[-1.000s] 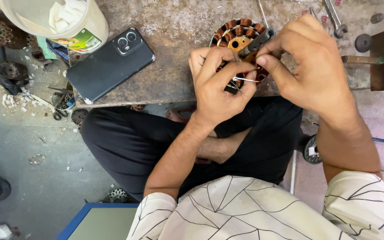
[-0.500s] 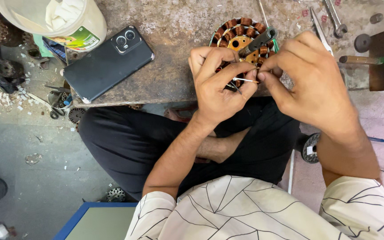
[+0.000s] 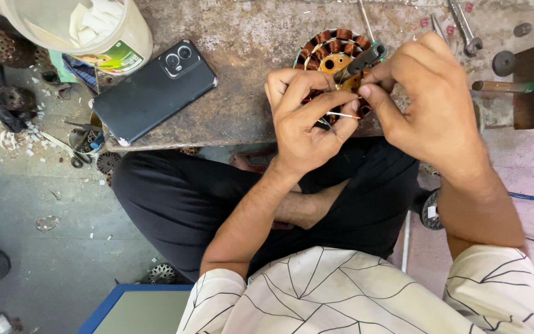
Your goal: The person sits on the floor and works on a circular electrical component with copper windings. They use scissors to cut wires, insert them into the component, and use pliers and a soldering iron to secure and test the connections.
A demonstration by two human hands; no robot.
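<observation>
The round motor stator [image 3: 335, 52], ringed with copper-wound coils around a yellow core, lies on the worktop [image 3: 248, 68] close to its near edge, at about 1 o'clock in the head view, half covered by both hands. A thin pale wire [image 3: 343, 115] runs across its near rim, and that strand is the piece being worked. The left hand [image 3: 307, 120] is closed, thumb and forefinger pinching the wire at the stator's 6 o'clock edge; the right hand [image 3: 431, 105] is closed too, fingertips nipping the wire's other end, with a dark-handled tool [image 3: 364, 60] lying just beyond its fingers, touching the coils. To do this well, I judge the strand should stay taut between the two pinches and be guided low against the coil, without kinking it or scraping the neighbouring windings. A black phone [image 3: 154, 93] lies face down at 9 o'clock of the stator, well apart, with a cream plastic tub [image 3: 88, 31] beyond it at 10 o'clock, and metal spanners [image 3: 461, 25] rest at 2 o'clock.
</observation>
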